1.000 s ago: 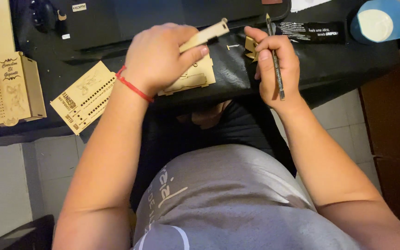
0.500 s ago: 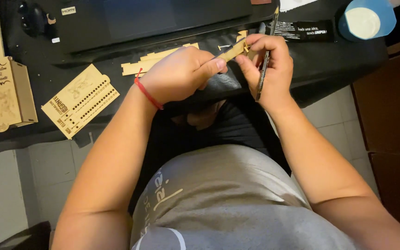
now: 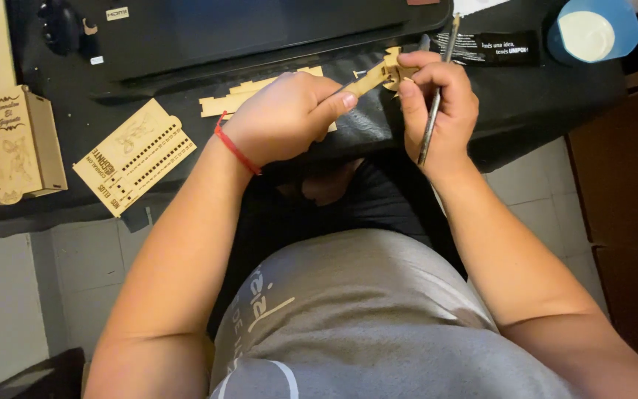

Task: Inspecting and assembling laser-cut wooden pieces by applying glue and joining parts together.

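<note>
left hand and right hand fingers pinched a small wooden piece; right also held a thin tool. loose wooden strips lay behind the left hand, perforated wooden panel and wooden box left on the table.

Flat wooden sheets lie beyond the hands.

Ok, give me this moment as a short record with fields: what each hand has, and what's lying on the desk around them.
left hand: pinches a thin wooden strip
right hand: grips a small wooden piece at the strip's end, with a slim metal tool tucked along the palm
desk: black
left of hands: perforated wooden panel, wooden box
behind hands: flat wooden parts
far right: blue round container
</note>
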